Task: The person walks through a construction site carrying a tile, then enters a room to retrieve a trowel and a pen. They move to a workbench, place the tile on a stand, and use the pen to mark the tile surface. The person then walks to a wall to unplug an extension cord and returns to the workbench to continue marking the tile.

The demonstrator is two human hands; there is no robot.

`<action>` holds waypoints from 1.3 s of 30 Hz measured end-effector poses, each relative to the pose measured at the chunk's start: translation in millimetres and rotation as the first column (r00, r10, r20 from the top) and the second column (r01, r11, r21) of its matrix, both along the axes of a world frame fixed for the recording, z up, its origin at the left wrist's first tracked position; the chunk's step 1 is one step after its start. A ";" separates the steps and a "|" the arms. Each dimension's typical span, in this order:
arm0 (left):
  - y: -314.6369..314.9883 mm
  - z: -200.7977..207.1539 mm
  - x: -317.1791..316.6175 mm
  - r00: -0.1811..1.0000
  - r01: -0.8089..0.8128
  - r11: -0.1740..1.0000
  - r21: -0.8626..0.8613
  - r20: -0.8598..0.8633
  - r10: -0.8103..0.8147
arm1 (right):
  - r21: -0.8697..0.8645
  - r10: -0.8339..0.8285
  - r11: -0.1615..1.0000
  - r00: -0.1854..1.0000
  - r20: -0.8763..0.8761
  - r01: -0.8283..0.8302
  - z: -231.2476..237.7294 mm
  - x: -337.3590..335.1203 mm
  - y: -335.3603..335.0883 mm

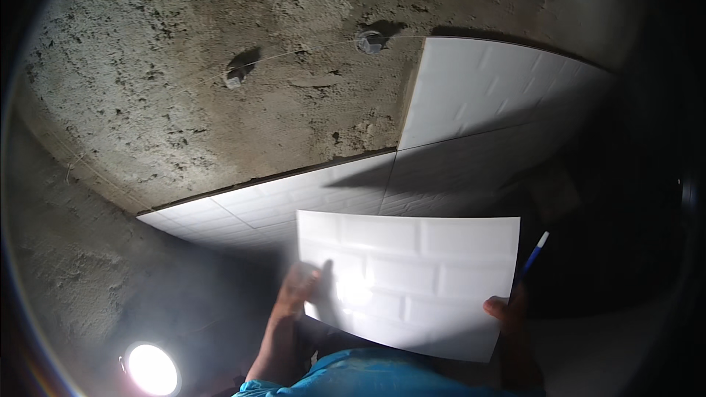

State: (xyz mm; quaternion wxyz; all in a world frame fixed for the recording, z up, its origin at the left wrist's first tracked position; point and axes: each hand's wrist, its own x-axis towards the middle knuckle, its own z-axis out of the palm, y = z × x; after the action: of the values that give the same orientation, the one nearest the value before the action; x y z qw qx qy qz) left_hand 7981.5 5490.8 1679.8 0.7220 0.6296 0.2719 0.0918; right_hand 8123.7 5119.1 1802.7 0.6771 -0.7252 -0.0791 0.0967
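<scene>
A large white wall tile (412, 287) with a raised brick pattern is held up in front of my body, its face lit brightly at the lower left. My left hand (298, 285) grips its left edge, with the thumb over the face and the other fingers partly blurred. On the opposite edge, my right hand (509, 310) holds the tile with its thumb on the front; the rest of that hand is in shadow. A slim blue pen (535, 254) with a white end sticks up from beside the right hand, apparently held in it too.
Matching tiles (471, 95) cover the wall's right and lower parts. Rough bare plaster (294, 110) fills the upper left, with two grey pipe stubs, a near one (234, 79) and another (370, 42), and a thin string across. A round lamp (152, 369) glows at lower left.
</scene>
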 end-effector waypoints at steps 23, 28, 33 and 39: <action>131.8 128.0 29.6 0.355 -0.829 0.548 -0.114 0.650 0.672 | 0.351 -0.009 0.904 0.812 0.583 -0.242 38.5 172.0 222.2; 135.5 130.7 41.2 0.407 -0.793 0.607 -0.049 0.698 0.589 | 0.347 -0.069 0.926 0.839 0.540 -0.147 37.1 175.1 225.5; 152.1 128.5 54.3 0.417 -0.783 0.614 -0.096 0.653 0.633 | 0.318 -0.137 0.947 0.834 0.534 -0.048 38.5 178.9 225.7; 153.0 123.7 59.4 0.452 -0.741 0.666 -0.089 0.668 0.592 | 0.334 -0.096 0.937 0.838 0.537 -0.106 51.0 165.4 217.0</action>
State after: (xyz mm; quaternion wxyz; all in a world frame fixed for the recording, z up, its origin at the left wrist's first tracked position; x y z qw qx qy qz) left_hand 8040.9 5643.9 1803.4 0.5995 0.4713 0.2193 0.6086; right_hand 8289.1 5336.2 1853.7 0.7442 -0.5900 -0.2861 -0.1275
